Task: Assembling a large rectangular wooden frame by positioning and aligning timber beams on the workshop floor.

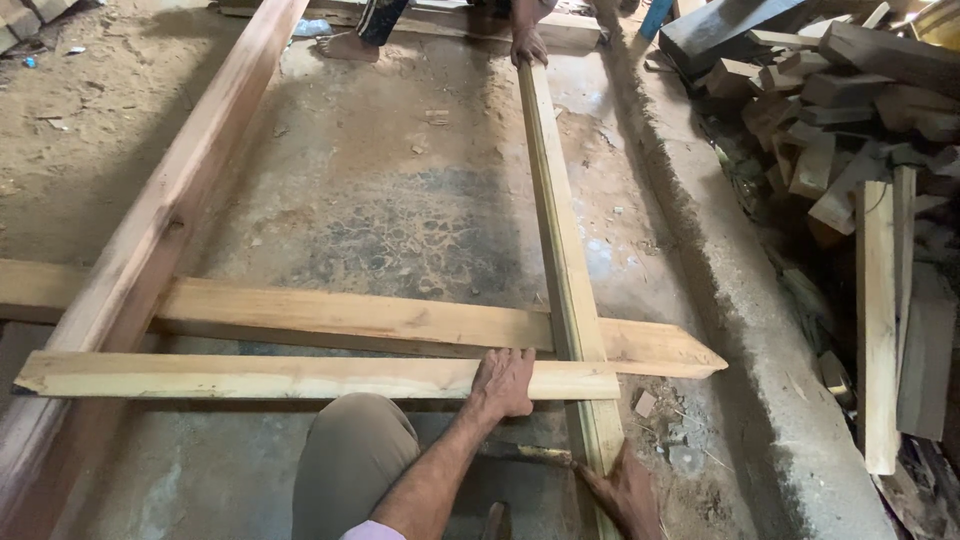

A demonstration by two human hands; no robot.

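Note:
My left hand (503,383) lies flat with fingers spread on the near pale cross plank (300,377), close to where it meets the long pale plank (565,250). My right hand (625,490) is low at the long plank's near end, its fingers closed on a slim dark and yellowish tool (545,456). A second cross plank (400,320) with a pointed right end lies just beyond, under the long plank. At the far end, another person's hand (528,45) presses on the long plank.
A thick reddish beam (170,220) runs diagonally along the left. My bent knee (350,450) is below the near plank. A rough concrete ledge (730,280) borders the right, with a pile of wood offcuts (850,100) behind it. The other person's bare foot (347,45) stands at the top.

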